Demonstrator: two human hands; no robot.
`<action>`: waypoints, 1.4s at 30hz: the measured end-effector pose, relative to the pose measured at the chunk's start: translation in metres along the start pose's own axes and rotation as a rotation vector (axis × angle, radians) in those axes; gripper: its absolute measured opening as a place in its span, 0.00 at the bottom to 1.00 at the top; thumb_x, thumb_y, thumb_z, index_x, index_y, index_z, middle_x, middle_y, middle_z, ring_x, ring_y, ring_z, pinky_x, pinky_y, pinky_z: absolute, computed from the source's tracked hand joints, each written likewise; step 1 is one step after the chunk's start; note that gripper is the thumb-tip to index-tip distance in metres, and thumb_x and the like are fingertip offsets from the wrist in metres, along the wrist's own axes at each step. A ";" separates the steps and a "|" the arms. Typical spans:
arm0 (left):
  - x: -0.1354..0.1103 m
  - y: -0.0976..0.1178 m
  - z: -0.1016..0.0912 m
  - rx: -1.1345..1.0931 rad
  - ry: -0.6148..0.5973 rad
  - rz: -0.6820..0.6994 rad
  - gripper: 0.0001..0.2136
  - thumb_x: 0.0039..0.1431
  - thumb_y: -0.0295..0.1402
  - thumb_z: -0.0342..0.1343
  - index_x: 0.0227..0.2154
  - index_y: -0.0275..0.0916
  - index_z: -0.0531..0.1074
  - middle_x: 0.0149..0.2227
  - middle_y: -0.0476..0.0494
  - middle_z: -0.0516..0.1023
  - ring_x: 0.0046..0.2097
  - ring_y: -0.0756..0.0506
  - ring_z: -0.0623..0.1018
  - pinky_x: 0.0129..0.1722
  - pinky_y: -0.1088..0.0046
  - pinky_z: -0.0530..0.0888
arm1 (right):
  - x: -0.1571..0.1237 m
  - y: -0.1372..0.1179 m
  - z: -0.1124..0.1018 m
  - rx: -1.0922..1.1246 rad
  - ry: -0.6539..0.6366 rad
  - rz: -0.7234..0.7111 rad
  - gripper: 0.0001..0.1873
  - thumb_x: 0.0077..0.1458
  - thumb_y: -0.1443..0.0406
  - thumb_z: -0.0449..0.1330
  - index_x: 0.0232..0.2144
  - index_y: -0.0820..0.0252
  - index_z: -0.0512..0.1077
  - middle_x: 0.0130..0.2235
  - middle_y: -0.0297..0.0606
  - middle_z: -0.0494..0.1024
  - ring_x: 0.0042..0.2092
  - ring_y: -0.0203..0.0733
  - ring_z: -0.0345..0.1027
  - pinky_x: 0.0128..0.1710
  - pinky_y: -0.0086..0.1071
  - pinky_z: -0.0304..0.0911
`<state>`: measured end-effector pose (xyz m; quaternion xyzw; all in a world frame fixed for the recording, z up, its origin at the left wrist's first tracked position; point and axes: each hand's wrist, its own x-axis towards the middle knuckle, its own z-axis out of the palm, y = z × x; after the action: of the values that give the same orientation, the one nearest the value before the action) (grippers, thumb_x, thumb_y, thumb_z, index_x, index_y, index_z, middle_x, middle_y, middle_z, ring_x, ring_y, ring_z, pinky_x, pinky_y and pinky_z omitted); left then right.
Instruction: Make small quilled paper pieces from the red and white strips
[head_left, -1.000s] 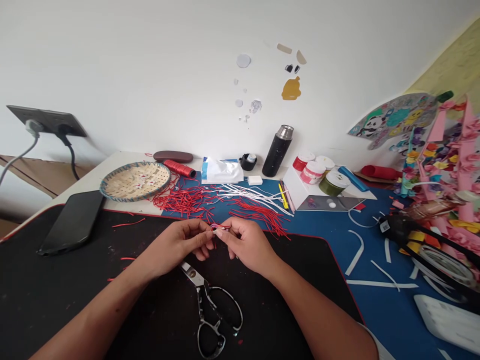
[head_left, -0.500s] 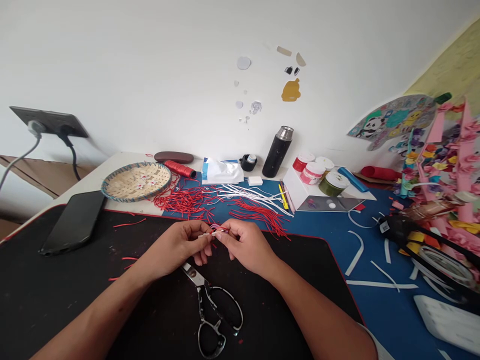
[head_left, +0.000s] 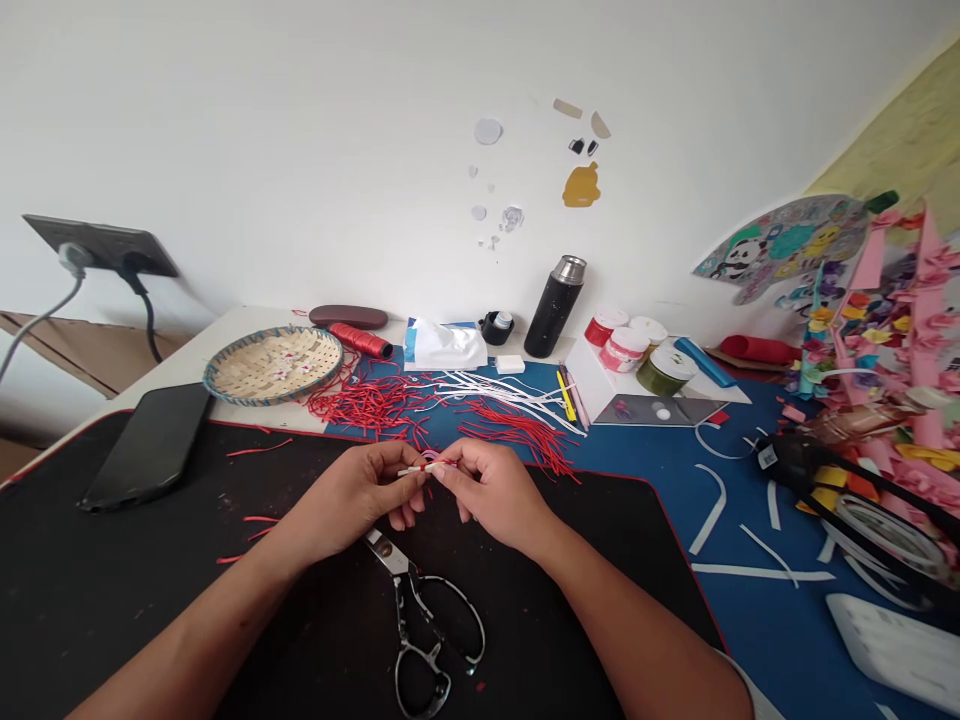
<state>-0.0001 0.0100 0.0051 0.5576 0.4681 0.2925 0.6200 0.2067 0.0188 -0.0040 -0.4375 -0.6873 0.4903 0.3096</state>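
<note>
My left hand (head_left: 382, 487) and my right hand (head_left: 484, 478) meet above the dark mat, each closed in a pinch. Between their fingertips runs a short white cord (head_left: 414, 470) with red cord across it, and both hands grip it. A bit of pink or purple cord shows just behind the fingers; its ends are hidden. Below my left hand lies a pair of scissors (head_left: 420, 610) with worn black handles, its blades partly covered by the hand. Beyond my hands are a pile of cut red cords (head_left: 517, 432) and a bundle of white cords (head_left: 517, 395).
A black phone (head_left: 150, 447) and a woven basket (head_left: 274, 365) are at left. Along the wall stand a spool of red thread (head_left: 360, 340), a tissue pack (head_left: 445, 345), a black flask (head_left: 555, 305) and several ribbon spools (head_left: 625, 350). White strips (head_left: 765, 573) and paper flowers are at right.
My fingers have shifted very slightly on the cord, and the red cord now lies across the white one between the fingertips. The rest is as before.
</note>
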 end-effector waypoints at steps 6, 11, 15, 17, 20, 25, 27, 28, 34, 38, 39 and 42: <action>0.002 -0.003 -0.002 -0.032 -0.012 0.010 0.18 0.55 0.49 0.68 0.34 0.39 0.75 0.30 0.49 0.81 0.29 0.47 0.79 0.32 0.71 0.76 | 0.000 -0.001 0.000 0.050 -0.001 0.029 0.09 0.67 0.61 0.59 0.37 0.60 0.74 0.18 0.25 0.70 0.19 0.32 0.61 0.23 0.26 0.56; 0.001 -0.003 -0.003 -0.024 -0.048 0.028 0.19 0.57 0.50 0.67 0.36 0.38 0.76 0.30 0.48 0.81 0.32 0.46 0.79 0.34 0.70 0.77 | 0.001 0.002 0.000 0.024 0.015 0.033 0.09 0.68 0.60 0.59 0.37 0.60 0.74 0.18 0.25 0.71 0.19 0.32 0.61 0.23 0.25 0.56; 0.000 -0.001 -0.003 -0.022 -0.054 0.046 0.22 0.60 0.56 0.63 0.35 0.38 0.76 0.32 0.46 0.81 0.32 0.45 0.80 0.34 0.69 0.77 | 0.001 0.003 0.000 0.013 0.021 0.017 0.08 0.68 0.61 0.59 0.37 0.60 0.74 0.19 0.25 0.71 0.19 0.32 0.62 0.24 0.26 0.57; 0.000 -0.001 -0.002 -0.013 -0.047 0.053 0.23 0.60 0.57 0.62 0.34 0.38 0.76 0.33 0.45 0.81 0.32 0.45 0.80 0.34 0.69 0.78 | 0.001 0.001 0.000 0.003 0.021 0.011 0.09 0.67 0.61 0.59 0.36 0.60 0.74 0.19 0.25 0.71 0.20 0.32 0.62 0.24 0.26 0.57; 0.000 -0.001 -0.002 0.026 -0.030 0.055 0.23 0.60 0.57 0.62 0.33 0.38 0.75 0.32 0.46 0.80 0.31 0.46 0.79 0.33 0.69 0.77 | 0.001 -0.001 0.000 -0.005 0.019 0.005 0.09 0.67 0.61 0.60 0.35 0.60 0.74 0.19 0.25 0.70 0.20 0.32 0.62 0.24 0.26 0.56; -0.001 0.001 0.000 0.083 0.022 0.096 0.21 0.60 0.56 0.61 0.33 0.40 0.75 0.30 0.47 0.80 0.30 0.45 0.79 0.32 0.69 0.77 | 0.001 0.000 0.000 -0.015 0.020 0.012 0.09 0.67 0.61 0.60 0.36 0.60 0.74 0.18 0.25 0.70 0.20 0.33 0.62 0.24 0.26 0.56; -0.002 0.002 0.000 0.090 0.030 0.094 0.21 0.60 0.56 0.61 0.33 0.40 0.75 0.29 0.47 0.80 0.30 0.45 0.79 0.32 0.69 0.77 | 0.001 0.000 0.000 -0.010 0.011 0.012 0.09 0.67 0.61 0.59 0.36 0.59 0.74 0.18 0.26 0.70 0.20 0.33 0.62 0.24 0.26 0.56; -0.002 0.002 0.000 0.086 0.030 0.084 0.21 0.60 0.56 0.61 0.32 0.40 0.75 0.29 0.47 0.80 0.29 0.46 0.78 0.31 0.69 0.77 | 0.000 0.000 0.000 -0.004 0.006 0.012 0.09 0.67 0.61 0.59 0.36 0.59 0.74 0.18 0.26 0.70 0.20 0.33 0.62 0.24 0.26 0.56; -0.002 0.005 -0.002 -0.002 0.011 0.016 0.22 0.56 0.56 0.65 0.30 0.39 0.75 0.28 0.47 0.80 0.27 0.46 0.78 0.29 0.70 0.76 | 0.000 0.001 0.000 0.078 -0.029 0.038 0.11 0.68 0.58 0.59 0.36 0.59 0.72 0.19 0.25 0.70 0.19 0.32 0.61 0.23 0.26 0.57; -0.001 0.006 -0.003 -0.037 0.022 0.005 0.24 0.55 0.58 0.65 0.29 0.39 0.75 0.27 0.47 0.79 0.27 0.47 0.78 0.28 0.70 0.75 | 0.002 0.002 0.000 0.175 -0.037 0.051 0.13 0.66 0.55 0.60 0.38 0.59 0.72 0.20 0.25 0.69 0.20 0.32 0.62 0.23 0.26 0.58; -0.001 0.006 -0.003 -0.041 0.023 0.004 0.24 0.54 0.58 0.65 0.29 0.39 0.75 0.26 0.47 0.79 0.26 0.47 0.78 0.28 0.70 0.75 | 0.002 0.002 0.001 0.192 -0.036 0.054 0.14 0.66 0.54 0.60 0.39 0.59 0.73 0.20 0.25 0.69 0.20 0.32 0.62 0.22 0.26 0.58; -0.001 0.005 -0.002 -0.037 0.016 0.005 0.25 0.54 0.59 0.65 0.30 0.39 0.75 0.27 0.47 0.80 0.26 0.47 0.77 0.28 0.71 0.75 | 0.003 0.003 0.001 0.207 -0.034 0.054 0.16 0.65 0.52 0.61 0.41 0.59 0.73 0.21 0.26 0.70 0.20 0.33 0.63 0.22 0.26 0.58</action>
<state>-0.0015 0.0112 0.0100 0.5447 0.4663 0.3071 0.6257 0.2053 0.0213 -0.0073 -0.4132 -0.6261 0.5741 0.3283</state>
